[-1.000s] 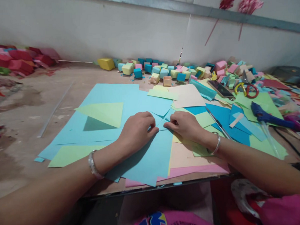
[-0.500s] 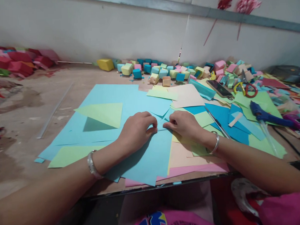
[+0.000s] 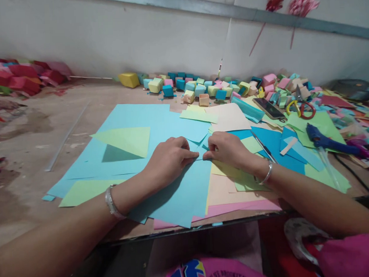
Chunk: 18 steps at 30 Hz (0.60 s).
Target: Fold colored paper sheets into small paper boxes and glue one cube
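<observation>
My left hand (image 3: 172,158) is closed, its thumb and finger pressed down along the edge of a small light blue paper piece (image 3: 201,155). Opposite it, my right hand (image 3: 226,150) has its fingers curled and pinches the other end of the same piece. My fingers hide most of this paper. It lies over larger light blue sheets (image 3: 144,115). To the left of my hands, a folded light green paper (image 3: 133,138) stands partly raised and casts a shadow.
Several small paper boxes (image 3: 167,91) line the wall. At right are a phone (image 3: 268,108), scissors (image 3: 301,109), a pen (image 3: 263,146), a blue glue gun (image 3: 331,141) and coloured paper sheets. A clear stick (image 3: 68,136) lies at left. The table's front edge (image 3: 175,231) is near my body.
My left thumb and fingertips have slid right along the small paper's edge, closer to my right hand. My right hand has shifted slightly to the right.
</observation>
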Each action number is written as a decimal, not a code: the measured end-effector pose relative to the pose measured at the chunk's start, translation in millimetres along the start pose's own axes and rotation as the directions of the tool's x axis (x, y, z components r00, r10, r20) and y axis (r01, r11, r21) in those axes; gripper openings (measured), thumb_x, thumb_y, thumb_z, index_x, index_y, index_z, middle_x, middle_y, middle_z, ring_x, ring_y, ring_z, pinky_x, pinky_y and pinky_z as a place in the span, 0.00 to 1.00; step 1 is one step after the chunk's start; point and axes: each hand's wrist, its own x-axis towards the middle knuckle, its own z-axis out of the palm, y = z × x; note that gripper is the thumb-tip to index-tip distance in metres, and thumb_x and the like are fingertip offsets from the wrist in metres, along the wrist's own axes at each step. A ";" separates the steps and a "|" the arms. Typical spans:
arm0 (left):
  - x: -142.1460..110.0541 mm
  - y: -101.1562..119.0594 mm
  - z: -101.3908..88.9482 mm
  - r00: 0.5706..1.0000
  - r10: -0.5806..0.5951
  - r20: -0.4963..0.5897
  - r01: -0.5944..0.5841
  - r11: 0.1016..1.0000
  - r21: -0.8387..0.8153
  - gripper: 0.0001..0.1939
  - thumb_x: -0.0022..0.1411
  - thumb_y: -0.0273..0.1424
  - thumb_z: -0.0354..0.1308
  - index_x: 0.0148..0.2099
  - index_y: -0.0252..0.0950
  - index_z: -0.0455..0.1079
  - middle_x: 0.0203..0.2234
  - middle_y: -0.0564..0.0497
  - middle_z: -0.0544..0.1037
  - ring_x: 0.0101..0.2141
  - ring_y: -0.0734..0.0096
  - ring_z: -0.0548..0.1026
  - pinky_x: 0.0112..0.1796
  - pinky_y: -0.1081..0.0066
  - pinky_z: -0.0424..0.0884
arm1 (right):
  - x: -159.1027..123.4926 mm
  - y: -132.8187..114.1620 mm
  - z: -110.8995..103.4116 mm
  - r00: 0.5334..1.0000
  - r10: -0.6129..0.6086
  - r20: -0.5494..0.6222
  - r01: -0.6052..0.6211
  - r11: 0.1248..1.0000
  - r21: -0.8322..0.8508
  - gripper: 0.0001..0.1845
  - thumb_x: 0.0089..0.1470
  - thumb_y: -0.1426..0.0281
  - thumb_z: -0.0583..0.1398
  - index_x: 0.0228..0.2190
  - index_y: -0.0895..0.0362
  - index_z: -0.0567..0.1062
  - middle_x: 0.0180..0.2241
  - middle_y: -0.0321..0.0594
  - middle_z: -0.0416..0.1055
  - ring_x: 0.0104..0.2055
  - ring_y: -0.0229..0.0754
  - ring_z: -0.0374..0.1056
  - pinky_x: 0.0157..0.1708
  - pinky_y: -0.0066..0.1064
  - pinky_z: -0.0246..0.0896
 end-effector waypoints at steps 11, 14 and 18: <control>0.1 -3.8 0.2 1.000 0.015 0.009 -0.015 1.000 -0.006 0.14 0.66 0.33 0.52 0.45 0.47 0.79 0.37 0.45 0.76 0.37 0.62 0.69 0.39 0.62 0.64 | -2.5 20.3 -16.1 0.989 0.073 0.130 -0.072 0.997 -0.011 0.18 0.44 0.61 0.68 0.19 0.55 0.66 0.24 0.35 0.66 0.24 0.35 0.55 0.24 0.31 0.41; 0.2 -5.7 0.7 1.000 0.013 0.013 -0.013 1.000 0.005 0.14 0.65 0.32 0.53 0.47 0.47 0.79 0.38 0.45 0.76 0.37 0.62 0.70 0.39 0.63 0.65 | -2.7 20.6 -16.1 0.991 0.041 0.128 -0.049 0.997 0.058 0.15 0.44 0.63 0.68 0.20 0.55 0.68 0.25 0.36 0.68 0.27 0.36 0.59 0.25 0.30 0.45; -0.1 -6.2 1.1 1.000 0.024 0.000 -0.024 1.000 0.014 0.14 0.65 0.32 0.53 0.47 0.48 0.79 0.39 0.46 0.76 0.37 0.63 0.70 0.39 0.63 0.65 | -4.5 17.9 -17.3 0.990 -0.111 0.089 0.097 0.985 0.142 0.07 0.47 0.67 0.67 0.30 0.54 0.75 0.34 0.39 0.70 0.36 0.40 0.65 0.30 0.30 0.52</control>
